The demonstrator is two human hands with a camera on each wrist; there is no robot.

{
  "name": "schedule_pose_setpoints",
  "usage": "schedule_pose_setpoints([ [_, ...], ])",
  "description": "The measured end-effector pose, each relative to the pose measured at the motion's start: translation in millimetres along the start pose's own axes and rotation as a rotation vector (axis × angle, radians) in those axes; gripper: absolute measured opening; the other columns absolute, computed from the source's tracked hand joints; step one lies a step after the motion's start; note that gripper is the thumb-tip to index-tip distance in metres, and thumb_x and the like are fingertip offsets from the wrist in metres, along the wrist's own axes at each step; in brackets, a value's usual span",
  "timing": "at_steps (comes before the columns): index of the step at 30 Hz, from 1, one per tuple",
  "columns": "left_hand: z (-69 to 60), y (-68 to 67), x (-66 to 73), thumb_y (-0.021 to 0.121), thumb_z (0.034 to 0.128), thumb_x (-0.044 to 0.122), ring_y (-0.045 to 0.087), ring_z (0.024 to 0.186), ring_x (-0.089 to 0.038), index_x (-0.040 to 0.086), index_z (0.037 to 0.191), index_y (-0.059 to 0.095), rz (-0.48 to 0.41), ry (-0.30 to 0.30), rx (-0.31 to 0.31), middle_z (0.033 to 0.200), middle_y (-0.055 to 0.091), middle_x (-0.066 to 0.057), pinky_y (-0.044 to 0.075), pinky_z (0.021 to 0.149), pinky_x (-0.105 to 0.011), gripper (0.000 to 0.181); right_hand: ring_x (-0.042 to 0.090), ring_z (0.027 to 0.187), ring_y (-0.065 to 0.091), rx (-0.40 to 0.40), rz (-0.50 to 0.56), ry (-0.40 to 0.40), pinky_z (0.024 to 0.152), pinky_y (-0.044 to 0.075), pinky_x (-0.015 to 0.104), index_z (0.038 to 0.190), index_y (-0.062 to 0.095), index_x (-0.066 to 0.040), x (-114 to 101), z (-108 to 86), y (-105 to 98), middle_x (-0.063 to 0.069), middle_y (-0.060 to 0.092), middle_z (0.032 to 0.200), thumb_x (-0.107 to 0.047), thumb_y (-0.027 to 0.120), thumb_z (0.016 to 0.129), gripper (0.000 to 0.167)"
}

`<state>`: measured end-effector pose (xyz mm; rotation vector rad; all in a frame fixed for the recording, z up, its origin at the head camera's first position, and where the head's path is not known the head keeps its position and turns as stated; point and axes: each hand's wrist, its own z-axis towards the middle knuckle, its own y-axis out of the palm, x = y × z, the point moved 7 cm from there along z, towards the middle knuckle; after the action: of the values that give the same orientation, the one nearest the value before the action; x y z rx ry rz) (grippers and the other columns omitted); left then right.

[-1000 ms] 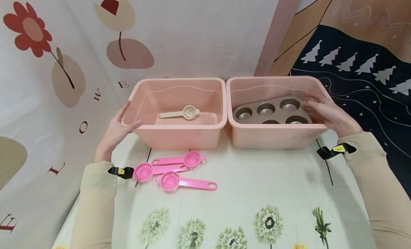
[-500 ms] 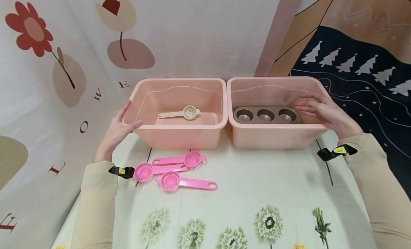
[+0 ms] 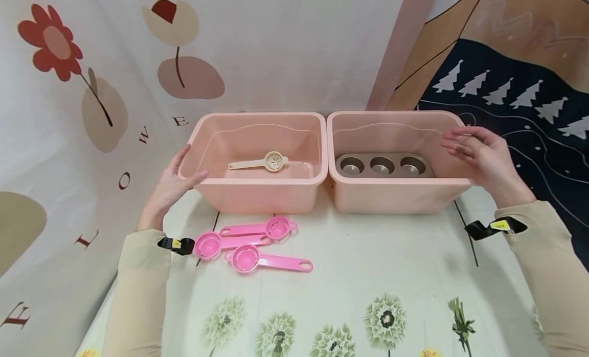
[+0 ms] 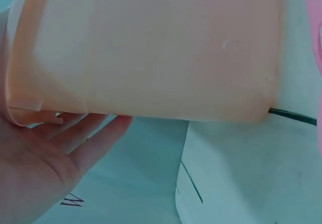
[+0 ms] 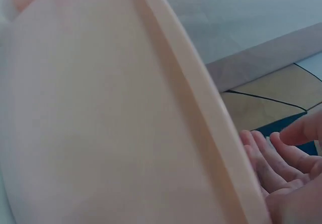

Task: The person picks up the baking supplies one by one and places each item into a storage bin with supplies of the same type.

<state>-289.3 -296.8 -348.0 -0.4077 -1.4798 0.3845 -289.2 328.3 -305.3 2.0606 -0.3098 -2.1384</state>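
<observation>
In the head view, my left hand [image 3: 170, 193] holds the left pink bin [image 3: 255, 196] at its near left corner. The thumb lies on the front rim; the fingers reach along the outer left side, also seen in the left wrist view. A cream egg separator [image 3: 274, 161] lies inside this bin. My right hand [image 3: 488, 160] is over the right edge of the right pink bin [image 3: 400, 196], fingers loosely extended and holding nothing. A muffin pan [image 3: 400, 168] lies flat in that bin, its near part hidden by the front wall.
Three pink egg separators [image 3: 245, 258] lie on the floral tablecloth [image 3: 368, 254] in front of the left bin. The bins stand side by side, nearly touching. Behind them hangs a printed cloth [image 3: 285, 50], with a dark tree-patterned cloth [image 3: 501, 116] at the right.
The muffin pan, tilted up earlier, has been lowered flat into the right bin and let go. My right hand has drawn back to the right. The left hand stays at its bin.
</observation>
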Motion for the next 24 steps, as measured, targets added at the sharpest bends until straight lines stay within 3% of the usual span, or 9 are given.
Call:
schedule_pose_setpoints([
  [4,0.4,0.1,0.3,0.068,0.0896,0.031,0.022,0.136,-0.043,0.023,0.157,0.009,-0.001,-0.002,0.001,0.159,0.01,-0.016,0.017,0.106,-0.065,0.09,0.014,0.089,0.07,0.059,-0.021,-0.02,0.078,0.052,0.02,0.117,0.059,-0.003,-7,-7.5,-10,0.004,0.071,0.102,-0.013,0.065,0.092,0.027],
  [10,-2.4,0.3,1.9,0.067,0.0905,0.033,0.017,0.139,-0.043,0.021,0.157,0.009,0.03,0.01,0.01,0.159,0.01,-0.015,0.015,0.105,-0.067,0.088,0.014,0.087,0.07,0.084,-0.01,-0.065,0.076,0.052,0.02,0.111,0.062,-0.003,-14,-17.9,-22,0.004,0.071,0.101,-0.011,0.066,0.091,0.022],
  [15,-9.5,-3.4,1.2,0.063,0.0933,0.031,0.025,0.136,-0.045,0.019,0.157,0.006,0.047,0.034,0.01,0.157,0.014,-0.02,0.023,0.104,-0.065,0.086,0.013,0.088,0.069,0.099,-0.033,-0.123,0.076,0.052,0.019,0.109,0.063,-0.001,-18,-21.8,-27,0.005,0.07,0.101,-0.007,0.064,0.093,0.018],
  [18,-16.4,-8.0,-2.1,0.06,0.0954,0.029,0.031,0.131,-0.048,0.022,0.157,0.003,0.03,0.032,0.01,0.156,0.015,-0.021,0.029,0.1,-0.065,0.084,0.01,0.088,0.066,0.131,-0.163,-0.175,0.075,0.05,0.015,0.108,0.062,-0.002,-20,-23.0,-33,0.0,0.07,0.099,-0.003,0.058,0.096,0.013],
  [24,-29.8,-15.1,-14.8,0.058,0.0974,0.025,0.032,0.13,-0.05,0.025,0.157,0.002,0.021,0.026,0.004,0.156,0.016,-0.023,0.03,0.097,-0.068,0.082,0.001,0.091,0.057,0.232,-0.654,-0.235,0.075,0.042,0.008,0.11,0.061,-0.017,-22,-25.2,-42,-0.016,0.063,0.102,-0.003,0.048,0.097,0.023],
])
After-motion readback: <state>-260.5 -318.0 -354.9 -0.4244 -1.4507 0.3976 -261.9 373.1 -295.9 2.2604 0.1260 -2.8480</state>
